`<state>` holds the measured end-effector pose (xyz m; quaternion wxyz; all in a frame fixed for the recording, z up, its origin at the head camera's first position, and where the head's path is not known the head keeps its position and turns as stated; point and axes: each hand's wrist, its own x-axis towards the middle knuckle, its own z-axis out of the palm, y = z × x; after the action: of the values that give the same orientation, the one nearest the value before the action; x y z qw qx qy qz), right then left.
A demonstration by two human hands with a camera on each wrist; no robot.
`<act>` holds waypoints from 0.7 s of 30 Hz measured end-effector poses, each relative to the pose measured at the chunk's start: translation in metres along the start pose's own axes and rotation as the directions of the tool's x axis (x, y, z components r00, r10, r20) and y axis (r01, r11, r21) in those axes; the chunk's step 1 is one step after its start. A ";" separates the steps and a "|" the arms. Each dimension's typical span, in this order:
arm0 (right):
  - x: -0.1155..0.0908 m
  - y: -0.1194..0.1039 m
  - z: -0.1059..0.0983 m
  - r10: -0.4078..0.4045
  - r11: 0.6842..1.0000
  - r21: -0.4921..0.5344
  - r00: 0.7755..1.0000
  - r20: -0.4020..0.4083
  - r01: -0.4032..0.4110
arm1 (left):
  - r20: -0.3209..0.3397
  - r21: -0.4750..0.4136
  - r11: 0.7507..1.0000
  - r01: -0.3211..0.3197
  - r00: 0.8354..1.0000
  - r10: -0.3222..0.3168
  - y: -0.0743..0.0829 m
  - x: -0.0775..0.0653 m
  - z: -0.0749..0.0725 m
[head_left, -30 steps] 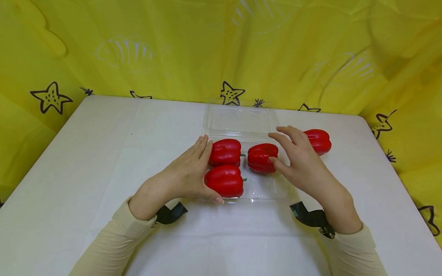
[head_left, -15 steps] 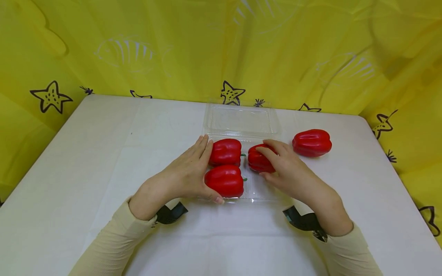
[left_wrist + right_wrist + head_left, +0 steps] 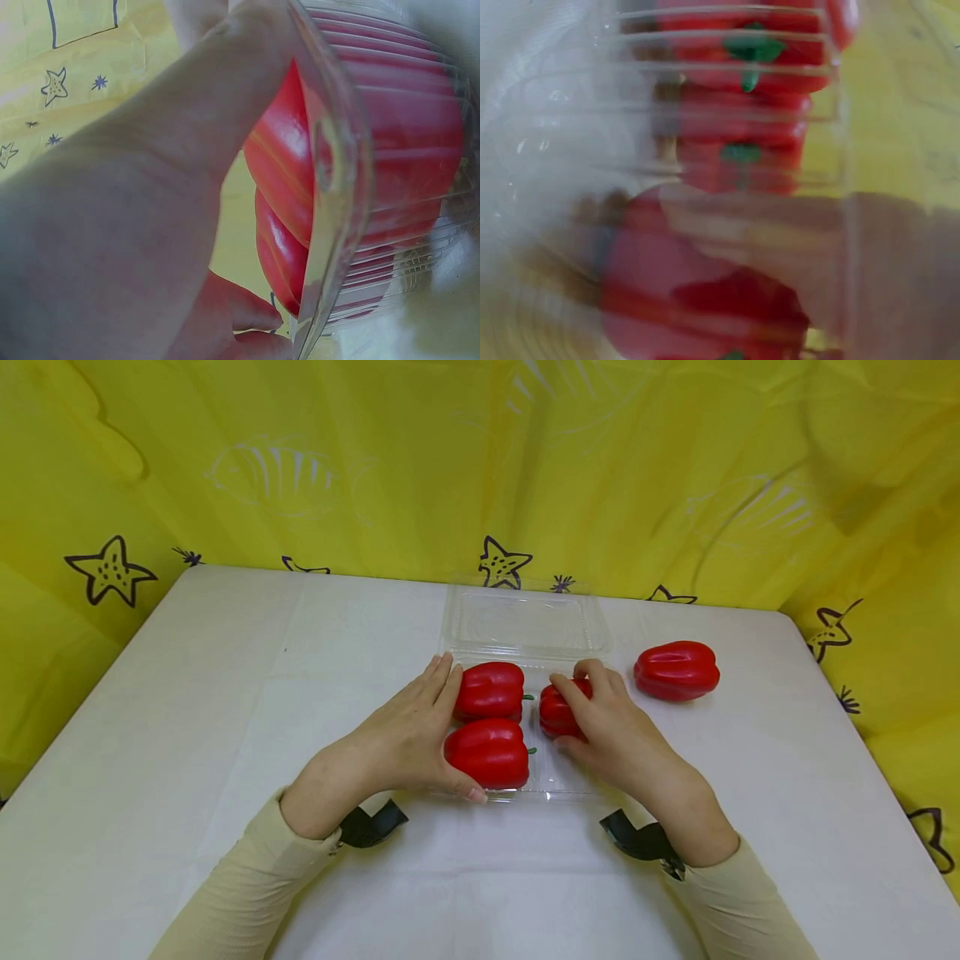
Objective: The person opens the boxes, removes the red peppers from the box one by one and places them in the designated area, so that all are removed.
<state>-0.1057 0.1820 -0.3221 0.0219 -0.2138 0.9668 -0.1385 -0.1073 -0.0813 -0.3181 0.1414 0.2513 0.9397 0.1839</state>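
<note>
My right hand [image 3: 615, 727] is curled round the held pepper [image 3: 556, 713] in the right half of the clear container base [image 3: 558, 777], fingers bent over its top and thumb on its near side. To handle it well, I judge, I should use a light, even pinch: the skin looks smooth and glossy, so pressing from one side only could make it roll. I should also watch my reach over the base's three o'clock wall; leaning my wrist there could buckle the thin plastic or tip the base. Having the pepper flat on its side before I loosen my fingers ought to stop it turning. My left hand [image 3: 401, 739] has nothing in its grasp: its fingers lie straight along the base's nine o'clock side, thumb by the near rim, a good place for bracing against a push from the right.

From my right hand, the held pepper is at nine o'clock, partly hidden under my fingers; whether it touches the base's floor I cannot tell. The loose pepper [image 3: 677, 671] lies outside the base on the surface [image 3: 750, 735], near that hand at about two o'clock. From my left hand, the far pepper [image 3: 491, 691] sits at two o'clock and the near pepper [image 3: 487, 754] just past three, touching side by side, stem ends toward three o'clock. The lid [image 3: 525, 620] lies open at twelve o'clock from the base.
</note>
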 end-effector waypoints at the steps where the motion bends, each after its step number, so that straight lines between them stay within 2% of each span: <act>1: 0.000 0.000 0.000 0.001 1.000 0.004 1.000 -0.002 -0.001 | 0.001 0.001 1.000 0.000 1.000 0.000 0.000 0.000 0.000; 14: 0.000 0.001 -0.002 -0.034 0.999 0.015 0.999 0.024 0.034 | 0.000 -0.005 1.000 0.007 1.000 -0.007 0.000 -0.001 0.001; 21: -0.001 0.002 -0.006 -0.037 0.999 0.036 0.999 0.002 0.037 | -0.009 -0.004 1.000 -0.007 1.000 0.006 0.001 -0.001 0.000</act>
<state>-0.1063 0.1855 -0.3171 0.0244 -0.2316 0.9599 -0.1560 -0.1064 -0.0810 -0.3179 0.1372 0.2533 0.9391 0.1874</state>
